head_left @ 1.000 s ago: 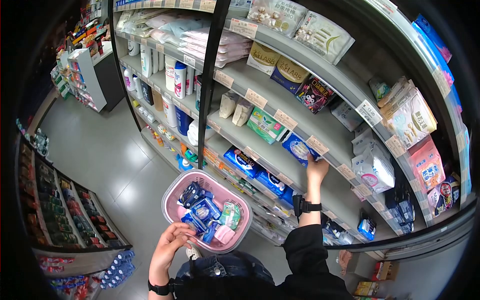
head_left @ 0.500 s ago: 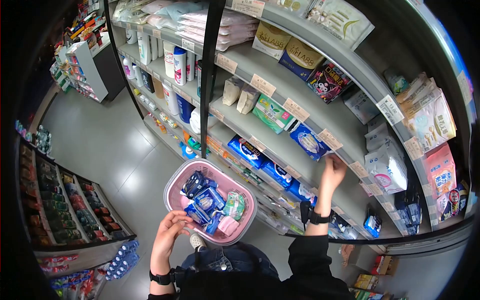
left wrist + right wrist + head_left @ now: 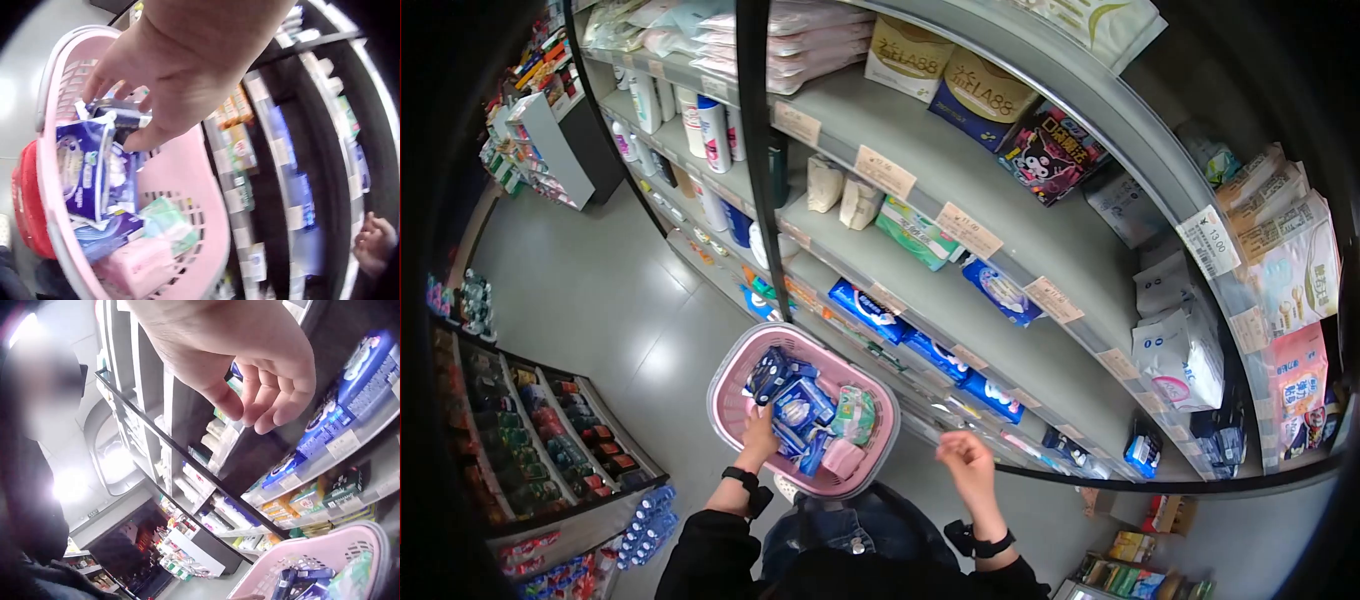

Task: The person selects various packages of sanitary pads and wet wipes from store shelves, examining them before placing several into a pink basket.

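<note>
My left hand [image 3: 760, 437] is down in the pink basket [image 3: 722, 400]. In the left wrist view its fingers and thumb spread over a dark navy packet [image 3: 119, 115]. Beside that packet lie blue sanitary pad packs [image 3: 78, 165], a green pack [image 3: 855, 415] and a pink pack [image 3: 842, 457]. My right hand [image 3: 970, 470] hangs in the air to the right of the basket, in front of the shelves, fingers loosely bent and holding nothing. A blue pad pack [image 3: 1000, 290] sits at the edge of the middle shelf.
Several blue packs [image 3: 935, 355] line the lower shelf, with a green pack [image 3: 915, 235] and boxes [image 3: 980, 100] higher up. A dark post [image 3: 755, 150] divides the shelving. Another low display rack [image 3: 520, 430] and bottled water [image 3: 645, 525] stand at the left.
My right hand has left the blue pack on the shelf and drawn back toward the body. The left hand has moved from the basket's near rim down into it.
</note>
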Available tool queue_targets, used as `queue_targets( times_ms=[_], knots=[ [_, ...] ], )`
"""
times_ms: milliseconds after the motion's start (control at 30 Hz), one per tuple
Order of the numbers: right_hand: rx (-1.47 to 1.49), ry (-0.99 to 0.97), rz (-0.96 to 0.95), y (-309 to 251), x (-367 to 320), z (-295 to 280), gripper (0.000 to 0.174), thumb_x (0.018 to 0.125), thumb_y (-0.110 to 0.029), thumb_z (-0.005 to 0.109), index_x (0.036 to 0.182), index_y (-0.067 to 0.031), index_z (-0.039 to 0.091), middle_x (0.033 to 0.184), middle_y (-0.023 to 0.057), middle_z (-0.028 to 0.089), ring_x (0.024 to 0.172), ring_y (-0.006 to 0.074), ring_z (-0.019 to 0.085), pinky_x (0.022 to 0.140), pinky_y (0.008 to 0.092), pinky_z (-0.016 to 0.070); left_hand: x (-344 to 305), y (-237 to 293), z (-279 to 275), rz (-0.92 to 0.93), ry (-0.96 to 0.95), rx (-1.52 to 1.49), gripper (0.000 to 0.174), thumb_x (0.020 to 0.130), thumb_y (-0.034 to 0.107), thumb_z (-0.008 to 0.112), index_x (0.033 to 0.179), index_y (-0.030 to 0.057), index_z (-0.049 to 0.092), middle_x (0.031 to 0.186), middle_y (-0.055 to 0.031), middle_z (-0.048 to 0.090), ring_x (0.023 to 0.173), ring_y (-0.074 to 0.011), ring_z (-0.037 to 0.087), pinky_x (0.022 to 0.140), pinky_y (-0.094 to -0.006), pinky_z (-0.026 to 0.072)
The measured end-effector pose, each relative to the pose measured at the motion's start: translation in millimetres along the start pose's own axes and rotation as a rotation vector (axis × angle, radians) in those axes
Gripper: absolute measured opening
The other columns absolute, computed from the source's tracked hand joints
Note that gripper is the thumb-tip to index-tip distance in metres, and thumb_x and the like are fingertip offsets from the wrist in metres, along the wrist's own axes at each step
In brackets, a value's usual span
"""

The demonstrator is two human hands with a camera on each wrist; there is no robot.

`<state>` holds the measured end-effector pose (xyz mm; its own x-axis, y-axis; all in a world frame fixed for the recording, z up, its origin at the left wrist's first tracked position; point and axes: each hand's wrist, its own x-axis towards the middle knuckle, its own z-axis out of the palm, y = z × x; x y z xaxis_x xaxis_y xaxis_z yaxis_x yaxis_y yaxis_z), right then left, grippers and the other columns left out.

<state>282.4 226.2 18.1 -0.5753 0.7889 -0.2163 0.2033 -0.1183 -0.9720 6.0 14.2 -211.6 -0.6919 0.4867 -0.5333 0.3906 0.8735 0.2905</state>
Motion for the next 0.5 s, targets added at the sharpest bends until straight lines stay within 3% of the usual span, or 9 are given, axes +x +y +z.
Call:
queue_targets(
  times_ms=[33,67,133,167,233,367,433,467,500],
  knots=[
    [-0.010,0.011,0.001,2.4,-2.2,-1.7,0.017,0.085,0.002,0.061,0.101,-0.0023,0.063,0.083,-0.0003,0.064,0.075,0.0052,0.059,0.069,0.0185,0.0446,13.7,-7.5,15.7,0.007,-0.067,0.089,0.098,0.064,0.008,0.078,0.146,0.0234,0.028,0.151,-0.0170,0.026,0.129,-0.0426,0.039,0.101,-0.0478,0.0441],
    [0.008,0.020,0.026,4.8,-5.0,-3.1,0.016,0.085,0.001,0.062,0.101,-0.0023,0.063,0.082,-0.0001,0.064,0.075,0.0057,0.059,0.069,0.0192,0.0451,13.2,-4.4,16.7,0.033,-0.042,0.152,0.093,0.066,0.007,0.075,0.145,0.0235,0.029,0.145,-0.0167,0.035,0.127,-0.0395,0.043,0.098,-0.0468,0.0464],
    [0.023,0.037,0.059,8.2,-8.3,-5.7,0.016,0.085,0.000,0.064,0.101,-0.0023,0.063,0.081,0.0001,0.063,0.075,0.0062,0.059,0.069,0.0200,0.0456,10.8,5.5,5.9,-0.046,-0.203,0.150,0.065,0.076,0.007,0.064,0.136,0.0223,0.043,0.138,-0.0134,0.045,0.123,-0.0357,0.049,0.094,-0.0458,0.0482],
    [0.034,0.042,0.070,10.2,-9.2,-6.5,0.016,0.086,0.000,0.064,0.101,-0.0023,0.062,0.081,-0.0002,0.063,0.075,0.0063,0.059,0.070,0.0200,0.0456,17.9,-2.0,19.9,-0.042,-0.211,0.151,0.065,0.076,0.007,0.064,0.136,0.0223,0.043,0.138,-0.0134,0.045,0.123,-0.0357,0.049,0.094,-0.0458,0.0482],
    [0.048,0.048,0.083,11.5,-10.4,-6.1,0.016,0.086,0.000,0.064,0.101,-0.0023,0.062,0.080,-0.0005,0.062,0.075,0.0065,0.059,0.070,0.0199,0.0455,25.9,-11.5,27.8,0.010,-0.091,0.145,0.048,0.075,0.008,0.067,0.120,0.0158,0.055,0.128,-0.0138,0.052,0.115,-0.0345,0.055,0.090,-0.0457,0.0508],
    [0.060,0.019,0.078,8.7,-7.9,1.6,0.016,0.087,0.000,0.064,0.102,-0.0014,0.062,0.082,-0.0002,0.062,0.078,0.0070,0.059,0.072,0.0200,0.0456,4.6,-6.9,9.8,0.147,0.109,0.185,0.037,0.071,0.009,0.071,0.106,0.0106,0.059,0.116,-0.0162,0.060,0.104,-0.0369,0.061,0.084,-0.0447,0.0525],
    [0.065,-0.003,0.072,7.4,-5.9,6.5,0.016,0.087,0.000,0.064,0.103,-0.0011,0.061,0.083,-0.0001,0.062,0.079,0.0071,0.059,0.072,0.0200,0.0456,-14.7,7.8,-27.5,0.221,0.062,-0.155,0.039,0.070,0.009,0.074,0.105,0.0075,0.059,0.096,-0.0131,0.067,0.089,-0.0317,0.066,0.080,-0.0395,0.0529],
    [0.056,-0.033,0.067,6.3,-5.1,9.7,0.018,0.087,-0.001,0.064,0.104,-0.0010,0.061,0.085,0.0003,0.062,0.080,0.0072,0.059,0.073,0.0203,0.0458,-24.0,13.8,-42.5,0.216,0.063,-0.156,0.039,0.070,0.009,0.074,0.105,0.0075,0.059,0.096,-0.0131,0.067,0.089,-0.0317,0.066,0.080,-0.0395,0.0529],
    [0.048,-0.066,0.061,5.6,-4.1,13.2,0.020,0.087,-0.001,0.064,0.106,-0.0009,0.060,0.087,0.0007,0.062,0.082,0.0074,0.059,0.074,0.0207,0.0460,-32.4,19.5,-57.1,0.250,0.001,-0.458,0.038,0.071,0.009,0.074,0.106,0.0057,0.058,0.091,-0.0107,0.067,0.085,-0.0268,0.066,0.079,-0.0362,0.0524]
  ],
)
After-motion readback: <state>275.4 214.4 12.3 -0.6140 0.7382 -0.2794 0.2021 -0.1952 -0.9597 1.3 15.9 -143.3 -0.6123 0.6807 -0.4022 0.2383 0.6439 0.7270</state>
